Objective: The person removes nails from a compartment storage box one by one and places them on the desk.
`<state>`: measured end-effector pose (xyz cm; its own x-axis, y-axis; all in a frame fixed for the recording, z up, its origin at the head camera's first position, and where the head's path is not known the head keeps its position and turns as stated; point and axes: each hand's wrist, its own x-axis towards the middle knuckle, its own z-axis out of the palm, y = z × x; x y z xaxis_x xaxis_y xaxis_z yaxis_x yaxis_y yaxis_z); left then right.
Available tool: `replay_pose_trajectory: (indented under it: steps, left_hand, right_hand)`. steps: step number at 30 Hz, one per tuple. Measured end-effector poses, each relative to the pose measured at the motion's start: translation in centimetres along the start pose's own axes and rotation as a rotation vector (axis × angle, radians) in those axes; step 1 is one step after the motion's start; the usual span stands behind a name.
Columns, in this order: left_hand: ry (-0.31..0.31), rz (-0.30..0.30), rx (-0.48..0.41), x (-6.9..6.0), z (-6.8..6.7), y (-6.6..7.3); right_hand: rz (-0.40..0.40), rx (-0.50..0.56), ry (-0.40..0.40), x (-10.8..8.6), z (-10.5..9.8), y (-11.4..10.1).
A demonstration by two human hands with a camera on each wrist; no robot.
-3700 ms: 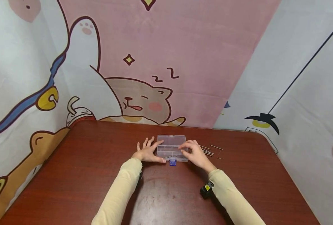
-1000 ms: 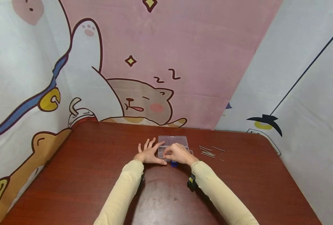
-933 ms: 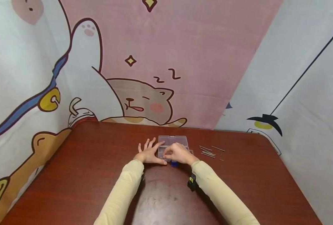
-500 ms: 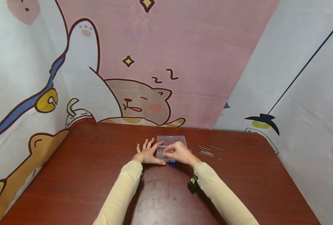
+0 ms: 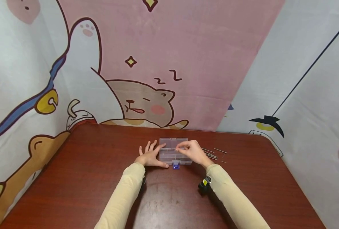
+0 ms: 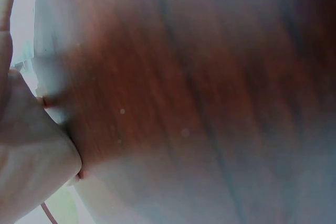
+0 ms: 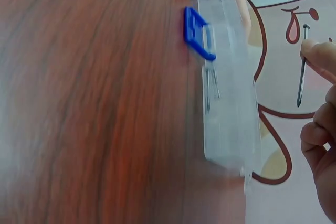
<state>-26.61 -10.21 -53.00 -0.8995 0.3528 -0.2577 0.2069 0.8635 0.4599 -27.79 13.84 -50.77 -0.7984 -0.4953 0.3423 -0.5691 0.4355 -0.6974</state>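
Note:
A clear plastic compartment box [image 5: 167, 156] stands on the table with its lid [image 5: 173, 142] raised back and its blue latch [image 5: 176, 166] folded down in front. My left hand [image 5: 150, 157] spreads around the box's left side, index finger at the back and thumb at the front corner. Above the box's right part, my right hand [image 5: 196, 153] pinches a nail [image 7: 302, 80] between thumb and index finger. The right wrist view shows the nail head up, point down. Thin nails [image 7: 208, 90] show through the box's front wall near the latch.
Several loose nails [image 5: 210, 155] lie right of the box, partly behind my right hand. A single nail [image 5: 220, 150] and a tiny one [image 5: 224, 162] lie farther right. The brown table [image 5: 169, 203] ends at a cartoon-printed cloth [image 5: 203, 63] behind.
My right hand went from the box's right side to its front left compartment, then rose and drew back right over the box. My left hand stays at the box's left side.

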Motion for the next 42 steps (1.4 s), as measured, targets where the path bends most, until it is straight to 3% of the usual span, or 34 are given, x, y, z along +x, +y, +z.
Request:
replay_pose_trajectory:
  steps: [8,16,23,42]
  left_hand:
    - [0.008,0.008,0.001,-0.3,-0.2,0.2]
    - [0.009,0.019,-0.007,-0.5,-0.5,0.4]
    - [0.007,0.02,-0.008,-0.6,-0.6,0.5]
    - [0.009,0.026,-0.004,-0.6,-0.5,0.4]
  right_hand:
    - [0.072,-0.004,0.012,-1.2,-1.6,0.9]
    - [0.131,-0.044,0.096,-2.2,-3.6,2.0]
    - [0.17,-0.05,0.107,-3.2,-5.0,2.6]
    - [0.279,-0.148,0.08,-5.3,-5.4,4.2]
